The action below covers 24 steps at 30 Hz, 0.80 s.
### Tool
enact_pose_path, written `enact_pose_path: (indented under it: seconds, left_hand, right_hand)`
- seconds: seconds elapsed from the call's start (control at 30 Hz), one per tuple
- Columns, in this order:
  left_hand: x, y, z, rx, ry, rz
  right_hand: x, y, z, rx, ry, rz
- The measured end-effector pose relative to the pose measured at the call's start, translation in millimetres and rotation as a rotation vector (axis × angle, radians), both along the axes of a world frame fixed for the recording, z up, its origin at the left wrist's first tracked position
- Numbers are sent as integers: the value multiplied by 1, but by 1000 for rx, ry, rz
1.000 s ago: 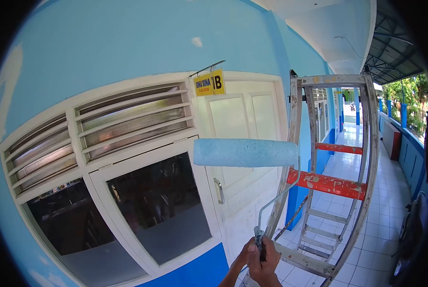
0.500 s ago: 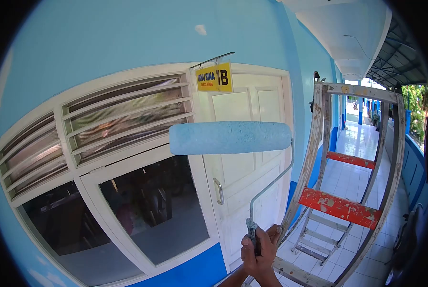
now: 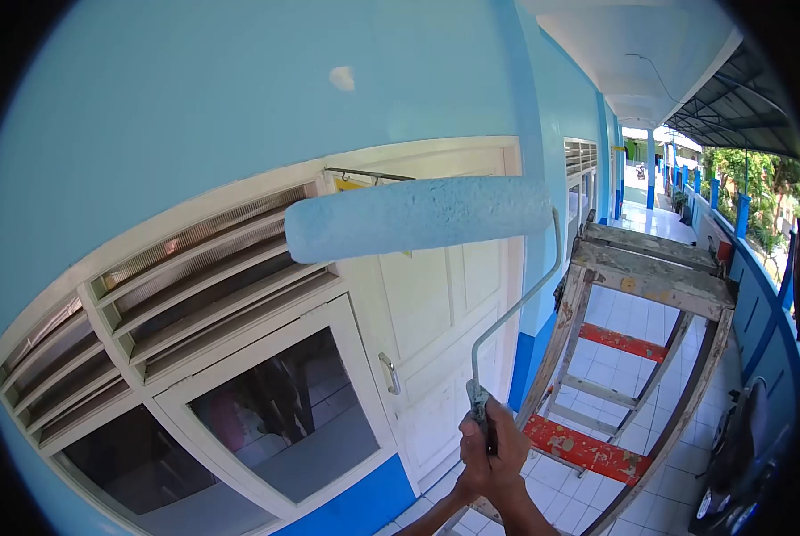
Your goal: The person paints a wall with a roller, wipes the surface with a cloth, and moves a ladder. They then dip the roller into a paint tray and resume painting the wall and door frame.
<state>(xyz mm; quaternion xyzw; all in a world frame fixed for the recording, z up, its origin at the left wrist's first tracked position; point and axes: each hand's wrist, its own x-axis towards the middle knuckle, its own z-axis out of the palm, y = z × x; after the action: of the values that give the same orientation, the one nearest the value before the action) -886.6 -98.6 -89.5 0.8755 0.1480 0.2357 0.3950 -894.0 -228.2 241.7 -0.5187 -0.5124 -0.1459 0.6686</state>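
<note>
A paint roller [image 3: 418, 219] with a wide, light blue sleeve is raised before the door and wall, its sleeve nearly level. Its bent wire frame runs down to a paint-spattered handle. My left hand [image 3: 473, 460] and my right hand [image 3: 509, 447] are close together at that handle, fingers wrapped round it; they partly overlap. The sleeve hides most of the yellow sign [image 3: 351, 183] under a metal bracket. Behind it is the light blue wall [image 3: 239, 98], with a pale patch [image 3: 342, 79]. Whether the sleeve touches any surface is unclear.
A paint-stained stepladder [image 3: 654, 279] with red steps stands close on the right. Left of the white door [image 3: 435, 348] are slatted vents [image 3: 208, 281] and a window [image 3: 279, 406]. A tiled walkway runs into the distance; a dark motorbike-like shape [image 3: 730, 456] is at lower right.
The roller sleeve has risen and shifted slightly left, now covering most of the sign. The view has shifted, showing the ladder's top. Fingers beside the ladder rail now sit closer to the handle.
</note>
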Motion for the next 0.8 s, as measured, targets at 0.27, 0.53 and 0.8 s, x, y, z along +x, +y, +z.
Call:
enact_pose_path:
  seconds: [0.27, 0.53, 0.8]
  left_hand:
    - [-1, -20, -7, -38, -4, -42]
    - [-4, -20, 4, -168, -29, -76]
    - [-17, -35, 33, -75, -15, 16]
  right_hand:
    - [50, -21, 90, 66, 109, 28]
    - [137, -68, 177, 115, 222, -123]
    - [194, -80, 194, 82, 244, -169]
